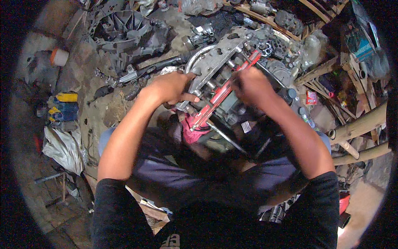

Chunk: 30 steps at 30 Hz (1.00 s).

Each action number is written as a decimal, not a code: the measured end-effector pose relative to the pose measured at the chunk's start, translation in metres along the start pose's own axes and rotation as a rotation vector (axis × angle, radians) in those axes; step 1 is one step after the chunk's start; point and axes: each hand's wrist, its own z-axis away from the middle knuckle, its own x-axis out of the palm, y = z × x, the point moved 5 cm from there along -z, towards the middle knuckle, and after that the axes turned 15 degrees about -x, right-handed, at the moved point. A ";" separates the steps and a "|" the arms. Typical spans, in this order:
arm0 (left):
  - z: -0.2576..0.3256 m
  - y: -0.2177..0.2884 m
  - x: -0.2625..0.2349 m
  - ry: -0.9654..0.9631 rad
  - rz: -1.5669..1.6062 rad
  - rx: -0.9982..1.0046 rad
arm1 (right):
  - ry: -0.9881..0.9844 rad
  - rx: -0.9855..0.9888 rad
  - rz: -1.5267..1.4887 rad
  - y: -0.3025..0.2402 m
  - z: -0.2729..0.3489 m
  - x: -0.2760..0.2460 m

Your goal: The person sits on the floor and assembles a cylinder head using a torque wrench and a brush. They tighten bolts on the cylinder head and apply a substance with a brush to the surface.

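A greasy engine assembly sits between my knees, with a grey metal plate point(222, 53) with holes along its far left side. A narrow red strip point(222, 92) runs diagonally across it, beside a row of metal cylindrical parts point(212, 84). My left hand point(172, 88) rests at the plate's near left end, its thumb and index finger stretched apart and touching the metal. Over the middle of the red strip is my right hand point(252, 86), blurred, with its fingers curled in. What it grips is hidden. A pink cloth point(192, 129) lies under the near end of the strip.
A large bell-shaped metal housing point(128, 35) lies at the far left, with a shaft-like part point(155, 68) near it. Blue and yellow containers point(64, 106) and a pale sack point(64, 147) are on the left. Wooden poles point(360, 124) stick in from the right.
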 end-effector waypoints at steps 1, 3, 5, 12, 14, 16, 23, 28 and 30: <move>-0.003 -0.002 0.001 0.051 0.002 0.015 | 0.121 -0.031 0.086 0.009 0.001 -0.010; 0.002 -0.010 0.032 0.062 0.051 0.063 | 0.204 -0.051 0.119 0.012 0.018 -0.006; 0.010 -0.002 0.025 0.279 0.060 -0.002 | 0.241 -0.138 0.144 0.030 0.007 -0.028; 0.004 0.016 0.022 0.294 0.079 0.001 | 0.100 0.127 0.097 0.025 0.007 -0.039; 0.003 0.018 0.022 0.320 0.079 0.025 | 0.170 0.071 0.114 0.027 0.007 -0.035; 0.000 0.018 0.023 0.305 0.071 -0.010 | 0.101 0.153 0.151 0.024 0.005 -0.030; 0.000 0.033 0.033 0.547 -0.093 -0.122 | 0.094 -0.003 0.009 0.000 0.004 -0.015; -0.001 0.033 0.037 0.567 -0.089 -0.138 | 0.048 0.149 0.226 0.012 -0.006 -0.033; -0.001 0.033 0.038 0.565 -0.081 -0.140 | -0.018 0.050 0.226 0.002 -0.009 -0.026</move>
